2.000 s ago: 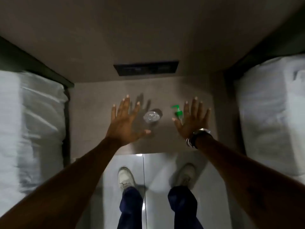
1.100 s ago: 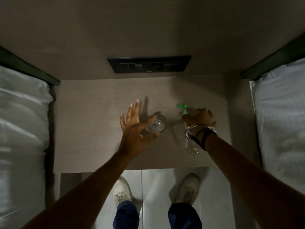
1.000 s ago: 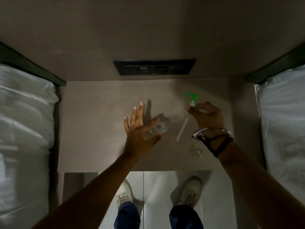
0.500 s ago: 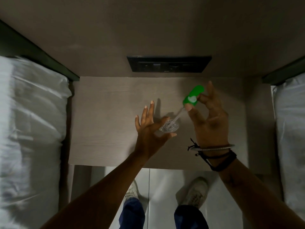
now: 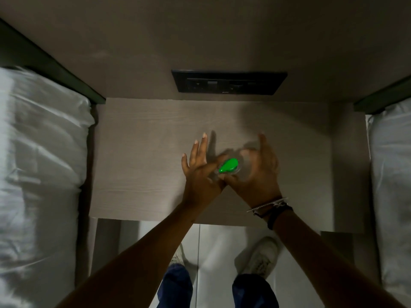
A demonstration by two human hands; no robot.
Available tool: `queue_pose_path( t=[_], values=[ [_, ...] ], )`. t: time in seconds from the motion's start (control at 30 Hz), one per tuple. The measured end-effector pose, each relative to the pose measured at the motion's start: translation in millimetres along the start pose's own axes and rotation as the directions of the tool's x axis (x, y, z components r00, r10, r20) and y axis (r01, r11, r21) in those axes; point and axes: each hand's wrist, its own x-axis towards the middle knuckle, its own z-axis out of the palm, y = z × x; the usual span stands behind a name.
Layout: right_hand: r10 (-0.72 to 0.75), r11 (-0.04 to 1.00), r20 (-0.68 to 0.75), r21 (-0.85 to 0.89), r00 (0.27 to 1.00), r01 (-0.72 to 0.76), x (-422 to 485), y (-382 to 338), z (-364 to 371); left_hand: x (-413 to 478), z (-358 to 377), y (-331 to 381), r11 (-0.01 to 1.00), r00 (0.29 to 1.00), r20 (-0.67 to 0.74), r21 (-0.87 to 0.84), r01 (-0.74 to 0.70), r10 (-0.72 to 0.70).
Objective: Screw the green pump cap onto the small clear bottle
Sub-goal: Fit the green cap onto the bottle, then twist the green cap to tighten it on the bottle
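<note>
Obs., head view, dim light, some motion blur: the green plastic teardrop-shaped pump cap (image 5: 228,166) is sitting on top of the small clear plastic bottle (image 5: 240,168), which is standing roughly centre, slightly toward 3 o'clock, on the pale grey wood-grain bedside tabletop (image 5: 142,152). Bottle is showing only as a faint clear rim around and to 3 o'clock of the cap; body is mostly hidden by hands. Left hand (image 5: 200,172) is coming in from 7 o'clock, thumb and index side pressing against the bottle/cap at its 9 o'clock edge, other fingers splayed straight toward 12 o'clock, i.e. bracing w/ a mostly open palm rather than wrapping. Right hand (image 5: 258,172) is curling around from 3–5 o'clock, fingers half-closed in a loose cup about the bottle and cap; whether it is gripping the cap collar or the bottle wall, cannot tell. Silver and black bracelets (image 5: 270,207) are showing on the right wrist at 5 o'clock. Black wall socket panel (image 5: 229,83) is lying at 12 o'clock beyond the tabletop; white bedding (image 5: 40,165) is flanking at 9 o'clock. Progress, est.: cap is appearing placed on the neck w/ dip tube presumably inside, so pickup and insertion are looking done. Remaining, prob.: turning the cap down until threads seat; thread engagement not visible, so tightness is not being judged here.
</note>
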Motion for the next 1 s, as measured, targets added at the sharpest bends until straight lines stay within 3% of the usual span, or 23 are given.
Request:
queue_pose_path(
  t=[0.07,0.2,0.37,0.57,0.67,0.77,0.83,0.93,1.0],
  values=[
    [0.003,0.996,0.006,0.089,1.000,-0.003,5,1,-2,-1,1,-4,1.000,1.000,0.011,-0.009,0.002,-0.002],
    [-0.223,0.974,0.103,0.063,0.969,0.218,16,-2,-7,0,4,-2,0.999,0.999,-0.003,-0.029,0.042,-0.042],
    [-0.152,0.988,0.004,-0.005,0.988,0.152,19,-10,-3,-1,3,-3,1.000,1.000,0.007,-0.028,0.015,-0.014],
    [-0.196,0.976,0.075,0.107,0.978,0.187,10,6,-4,2,-2,2,0.998,1.000,0.023,-0.058,0.011,-0.010],
    [-0.104,0.993,-0.005,0.062,0.995,0.104,12,1,-1,2,-3,6,0.998,0.998,0.049,-0.054,0.031,-0.028],
    [-0.044,0.994,0.080,0.105,0.996,0.036,10,-2,5,1,-7,8,0.997,0.998,0.054,-0.077,0.031,-0.027],
    [-0.064,0.974,0.127,0.226,0.990,0.034,10,-1,4,2,-9,9,0.997,0.999,0.051,-0.073,0.021,-0.018],
    [-0.122,0.931,-0.011,0.344,0.992,0.119,10,-4,-1,2,-8,9,0.997,0.998,0.059,-0.070,0.027,-0.023],
    [-0.104,0.948,-0.075,0.295,0.992,0.121,13,-6,0,1,-6,9,0.996,0.998,0.056,-0.079,0.039,-0.035]
  ],
)
